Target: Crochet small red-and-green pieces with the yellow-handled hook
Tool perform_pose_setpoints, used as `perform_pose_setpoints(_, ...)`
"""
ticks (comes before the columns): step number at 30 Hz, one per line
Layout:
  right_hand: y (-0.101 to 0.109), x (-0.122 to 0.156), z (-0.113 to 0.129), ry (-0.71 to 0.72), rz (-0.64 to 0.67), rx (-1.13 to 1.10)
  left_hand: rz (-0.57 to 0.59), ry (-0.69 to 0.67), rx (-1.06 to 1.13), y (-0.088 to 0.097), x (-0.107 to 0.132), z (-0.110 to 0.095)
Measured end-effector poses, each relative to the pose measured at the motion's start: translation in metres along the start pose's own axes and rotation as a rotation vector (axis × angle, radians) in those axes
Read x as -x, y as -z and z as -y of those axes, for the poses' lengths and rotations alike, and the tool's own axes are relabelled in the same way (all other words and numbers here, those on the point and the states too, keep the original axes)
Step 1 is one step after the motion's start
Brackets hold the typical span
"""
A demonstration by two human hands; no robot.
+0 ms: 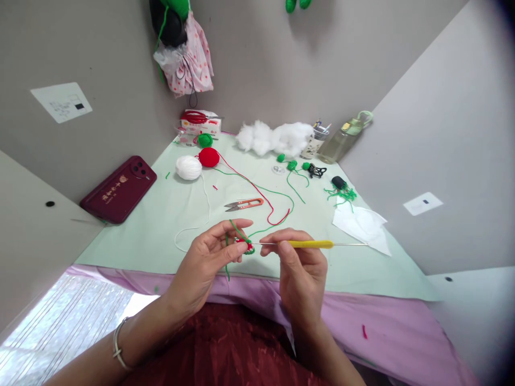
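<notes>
Pinched between the thumb and fingers of my left hand [211, 252] is a small round crochet piece [248, 247], red and white with a green edge. Green yarn [238, 229] runs over my left index finger, and a loose green end hangs below the piece. My right hand [300, 262] grips a crochet hook [311, 244] by its yellow handle. The hook's thin metal tip points left and meets the crochet piece; whether it passes through a stitch is too small to tell. Beyond my hands lie orange-handled thread snips [244, 204].
White [188, 168], red [209, 157] and green [205, 140] yarn balls sit at the back left, near a maroon phone [120, 188]. White stuffing [273, 138], a pen cup [315, 142] and a bottle [341, 140] stand along the back. Small green crochet pieces [292, 165] and white paper [360, 225] lie right.
</notes>
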State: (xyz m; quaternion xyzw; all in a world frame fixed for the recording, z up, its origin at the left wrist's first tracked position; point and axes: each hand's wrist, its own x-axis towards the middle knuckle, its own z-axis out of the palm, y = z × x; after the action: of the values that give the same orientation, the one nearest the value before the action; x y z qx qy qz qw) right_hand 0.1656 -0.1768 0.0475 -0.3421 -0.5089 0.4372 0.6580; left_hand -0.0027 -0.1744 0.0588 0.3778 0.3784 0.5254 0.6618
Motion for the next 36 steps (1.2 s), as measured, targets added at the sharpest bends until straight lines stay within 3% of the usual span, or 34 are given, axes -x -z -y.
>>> perform_pose_setpoints(14, 0.000, 0.001, -0.001, 0.004, 0.003, 0.026, 0.005, 0.026, -0.022, 0.000, -0.001, 0.000)
perform_pose_setpoints(21, -0.009, 0.000, -0.003, 0.255, 0.014, 0.249, 0.047, 0.078, 0.037, -0.005, -0.003, -0.001)
perform_pose_setpoints(26, -0.012, -0.004, -0.006, 0.338, 0.003, 0.317, 0.070, 0.089, 0.053, -0.006, -0.005, -0.002)
perform_pose_setpoints(36, -0.002, -0.010, -0.002, 0.078, 0.020, 0.127, 0.021, 0.074, 0.036, -0.003, -0.003, -0.001)
